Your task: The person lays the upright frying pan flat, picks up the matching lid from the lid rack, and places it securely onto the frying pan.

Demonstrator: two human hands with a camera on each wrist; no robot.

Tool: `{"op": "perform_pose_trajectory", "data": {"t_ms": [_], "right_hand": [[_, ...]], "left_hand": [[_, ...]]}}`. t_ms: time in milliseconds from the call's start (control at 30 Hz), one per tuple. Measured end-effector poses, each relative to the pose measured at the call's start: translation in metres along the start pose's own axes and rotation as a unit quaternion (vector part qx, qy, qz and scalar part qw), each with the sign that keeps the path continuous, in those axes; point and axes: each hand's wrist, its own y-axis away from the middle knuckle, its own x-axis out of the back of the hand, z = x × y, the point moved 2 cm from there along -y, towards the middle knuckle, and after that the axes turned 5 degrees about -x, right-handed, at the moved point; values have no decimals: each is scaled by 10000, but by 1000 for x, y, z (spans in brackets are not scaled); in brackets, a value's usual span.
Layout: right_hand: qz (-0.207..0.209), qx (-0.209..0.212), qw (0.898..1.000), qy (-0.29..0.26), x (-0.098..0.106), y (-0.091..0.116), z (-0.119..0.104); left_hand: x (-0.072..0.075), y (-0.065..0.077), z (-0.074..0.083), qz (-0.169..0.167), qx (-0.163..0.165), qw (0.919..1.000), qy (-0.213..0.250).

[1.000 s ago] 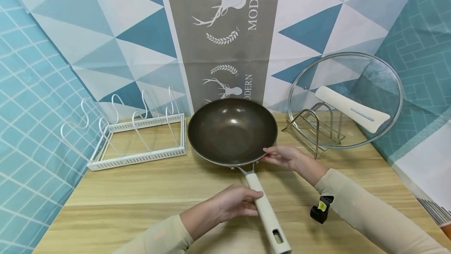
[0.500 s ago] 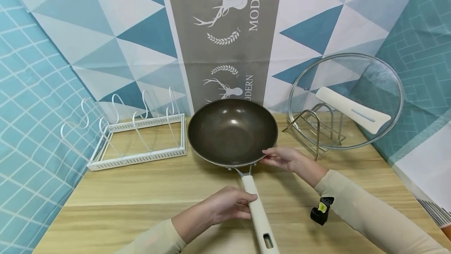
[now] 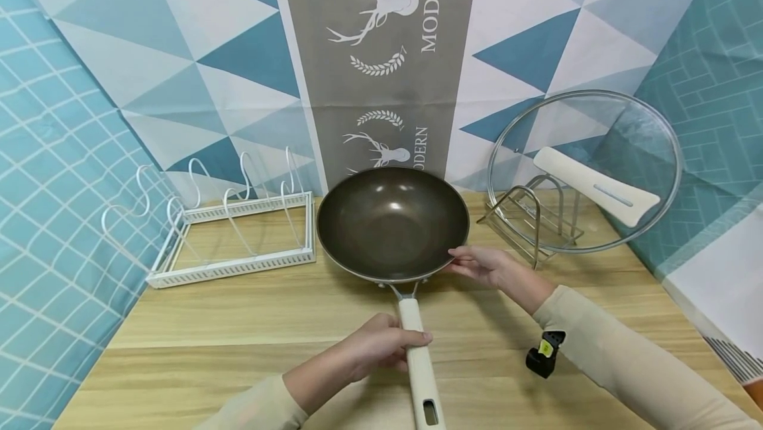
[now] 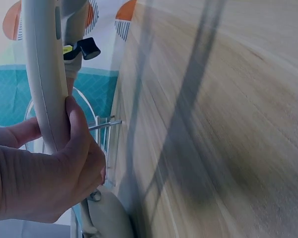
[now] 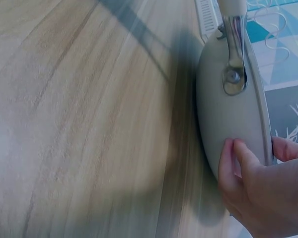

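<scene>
Underneath pan (image 3: 393,226), wood-grained tabletop (image 3: 250,324); behind, triangle-patterned wall (image 3: 512,52).

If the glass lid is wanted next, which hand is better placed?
Probably the right hand: it pinches the pan near the wire stand holding the glass lid; the left hand grips the pan's handle, farther away.

On the grey strip (image 3: 381,95) ahead of me I can read MODERN (image 3: 432,2) in white capitals turned sideways, running upward beside a white deer-head emblem (image 3: 396,1). Lower on that strip the word is printed again, smaller, and the pan (image 3: 393,224) hides its beginning from me, leaving about ODERN. The yellow label (image 3: 545,348) on the black device (image 3: 539,364) by my right sleeve (image 3: 632,357) bears a mark too small to make out.
</scene>
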Motion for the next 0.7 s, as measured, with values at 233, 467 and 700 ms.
{"op": "perform_pose_trajectory", "data": {"t_ms": [233,467,700], "right_hand": [[108,26,9999,34,1,-1,-3],[329,161,9993,-4,3,-1,-4],[398,242,9989,-56,3,-1,-3]], "left_hand": [[9,7,3,57,-70,9990,-440],[14,15,6,447,-111,9902,-1321],[22,24,11,618,-424,9799,-1852]]}}
